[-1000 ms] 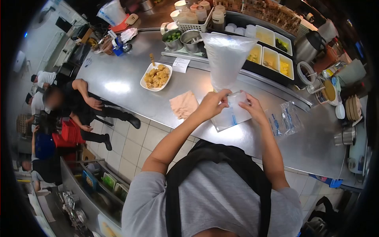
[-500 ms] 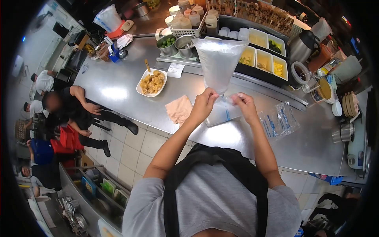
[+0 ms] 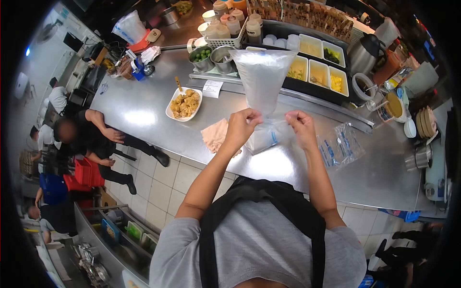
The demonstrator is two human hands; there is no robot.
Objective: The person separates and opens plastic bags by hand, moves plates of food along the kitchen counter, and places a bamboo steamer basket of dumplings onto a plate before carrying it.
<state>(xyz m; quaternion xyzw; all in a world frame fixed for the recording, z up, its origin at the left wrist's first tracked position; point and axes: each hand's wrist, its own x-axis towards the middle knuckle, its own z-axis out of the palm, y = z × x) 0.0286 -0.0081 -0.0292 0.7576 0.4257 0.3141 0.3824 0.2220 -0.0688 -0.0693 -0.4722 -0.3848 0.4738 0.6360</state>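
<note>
Over a steel counter (image 3: pixel 144 96), both my hands pinch the top edge of a clear plastic bag (image 3: pixel 263 139). The bag has blue print, and a pale, box-like shape sits inside; its contents cannot be made out. My left hand (image 3: pixel 244 126) is closed on the left side of the bag's mouth. On the opposite side my right hand (image 3: pixel 302 128) pinches the film between thumb and fingers. Just behind stands a tall stack of translucent plastic bags (image 3: pixel 263 79). A pink cloth (image 3: pixel 215 134) lies beside my left wrist, and another printed clear bag (image 3: pixel 341 146) lies flat to my right.
A white bowl of fried pieces (image 3: pixel 184 103) and a paper slip (image 3: pixel 212 89) are on the counter. Behind are metal pots (image 3: pixel 201 58), sauce bottles (image 3: pixel 254 31), ingredient trays (image 3: pixel 309 72) and a thermos (image 3: pixel 366 53). A person in black (image 3: pixel 98 129) sits at the left.
My hands have moved slightly apart, spreading the mouth of the bag between them. The bag has shifted a little to the left.
</note>
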